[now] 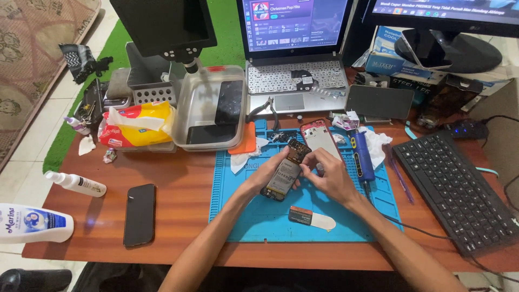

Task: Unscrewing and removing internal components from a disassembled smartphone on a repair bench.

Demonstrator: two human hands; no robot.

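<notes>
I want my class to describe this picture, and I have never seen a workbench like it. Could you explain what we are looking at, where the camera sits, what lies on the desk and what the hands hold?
The one picture comes from a camera worn on a person's head, looking down at their own two bare hands over a brown wooden desk. The left hand holds an opened smartphone with its back cover off, tilted above a blue rubber work mat. The right hand touches the phone's upper edge with its fingers. On the mat lie a red phone back cover and a blue pen-shaped electric screwdriver. Left of the mat lies a black smartphone, face down. Behind stand an open silver laptop and a clear plastic box; a black keyboard lies at the right.
</notes>
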